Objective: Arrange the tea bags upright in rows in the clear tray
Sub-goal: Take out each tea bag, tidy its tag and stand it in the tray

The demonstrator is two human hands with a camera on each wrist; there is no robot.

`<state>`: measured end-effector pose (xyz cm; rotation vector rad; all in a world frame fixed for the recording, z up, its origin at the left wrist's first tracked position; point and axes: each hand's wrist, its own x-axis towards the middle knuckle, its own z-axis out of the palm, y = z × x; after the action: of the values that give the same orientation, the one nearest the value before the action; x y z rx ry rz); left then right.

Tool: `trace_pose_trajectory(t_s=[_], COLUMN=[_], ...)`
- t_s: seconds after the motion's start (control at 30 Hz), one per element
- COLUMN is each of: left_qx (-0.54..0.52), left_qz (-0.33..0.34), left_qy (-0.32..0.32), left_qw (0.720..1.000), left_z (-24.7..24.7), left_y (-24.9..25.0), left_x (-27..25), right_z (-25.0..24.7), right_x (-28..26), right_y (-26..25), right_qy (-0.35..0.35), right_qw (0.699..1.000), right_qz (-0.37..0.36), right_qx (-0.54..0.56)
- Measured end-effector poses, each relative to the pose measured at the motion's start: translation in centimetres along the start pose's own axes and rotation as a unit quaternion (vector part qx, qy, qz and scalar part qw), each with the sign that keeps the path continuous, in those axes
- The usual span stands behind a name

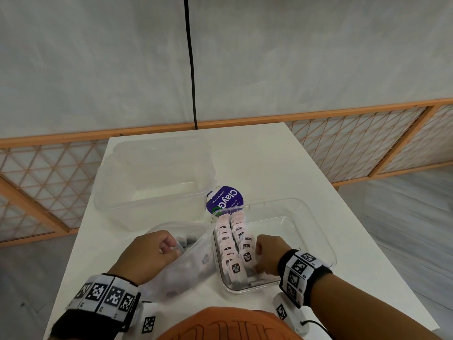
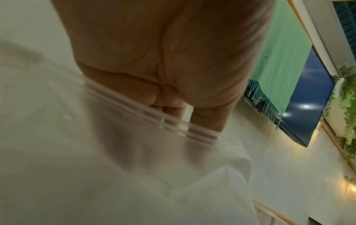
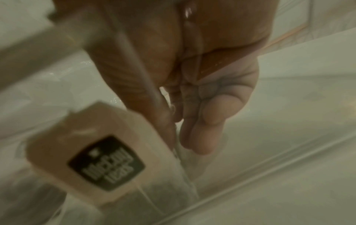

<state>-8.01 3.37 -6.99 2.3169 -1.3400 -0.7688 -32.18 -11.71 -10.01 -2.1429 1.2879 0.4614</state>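
The clear tray [image 1: 323,244] sits at the right of the white table. Two rows of upright tea bags [image 1: 231,239] with pink tags fill its left side. My right hand [image 1: 259,260] is inside the tray at the near end of the right row. There it pinches a tea bag [image 3: 108,161] by its edge between thumb and fingers [image 3: 204,134]. My left hand [image 1: 171,249] grips the mouth of a clear zip bag [image 1: 188,266] lying left of the tray. In the left wrist view its fingers pinch the zip strip [image 2: 173,123]. Dark tea bags show dimly inside the bag.
A large clear plastic container [image 1: 152,173] stands at the back left of the table. A round purple label [image 1: 226,198] lies between it and the tray. The tray's right half [image 1: 294,231] holds nothing. An orange lattice fence [image 1: 355,143] runs behind the table.
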Motion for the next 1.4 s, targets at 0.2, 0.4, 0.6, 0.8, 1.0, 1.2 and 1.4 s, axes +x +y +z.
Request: trace_pose_trajectory(t_s=[0.2,0.4,0.6,0.8,1.0,1.2,1.4], left_qx=[-0.010,-0.010,0.005,0.076,0.159,0.191,0.145], left_qz=[-0.002,0.003,-0.001,0.029,0.015,-0.022,-0.020], left_qy=[0.003,0.005,-0.008,-0.018,-0.025,0.001,-0.005], left_qw=[1.000,1.000,1.000,0.997,0.987,0.981,0.989], left_z=[-0.1,-0.1,0.1,0.9,2.6,2.5,2.0], left_y=[-0.2,-0.4,-0.6,-0.8,-0.4,-0.7,-1.3], left_x=[-0.1,0.2,0.5,1.6,2.4,2.7,2.3], right_z=[-0.7,-1.5,-1.0,-1.6,-2.5,-3.0,-3.2], right_x=[-0.8,-3.2,-3.3,-2.8,-2.2,-2.3,-2.3], right_y=[0.9,0.6,0.8,0.2,-1.5,-3.4,-4.2], right_qy=[0.017,-0.146,-0.159,-0.024,0.052,0.069,0.078], right_qw=[1.000,0.980,0.978,0.986,0.974,0.965,0.961], right_qz=[-0.020,-0.123,-0.114,-0.164,-0.216,-0.245,-0.257], right_qx=[0.001,-0.051,-0.071,-0.021,0.040,0.058,0.060])
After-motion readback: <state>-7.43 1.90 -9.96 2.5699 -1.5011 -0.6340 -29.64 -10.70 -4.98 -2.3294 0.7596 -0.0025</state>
